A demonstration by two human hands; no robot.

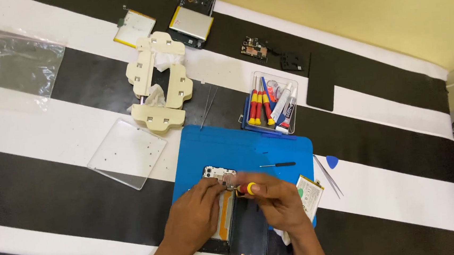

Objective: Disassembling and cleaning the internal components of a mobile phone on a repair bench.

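An opened phone (226, 197) lies on the blue work mat (271, 145), its circuit board and an orange flex cable showing. My left hand (193, 220) rests on the phone's left side and holds it down. My right hand (277, 201) grips a small screwdriver (246, 188) with a red and yellow handle. Its tip points left at the upper part of the phone's board. A dark back panel (249, 232) lies under my right hand beside the phone.
A clear tray (274, 104) of screwdrivers and a glue tube stands behind the mat. A black screwdriver (278, 165), a battery (308, 191), tweezers (329, 176) and a blue pick (332, 161) lie to the right. A beige clamp jig (159, 81), clear plate (127, 153), plastic bag (23, 64) and phone parts (192, 18) lie behind.
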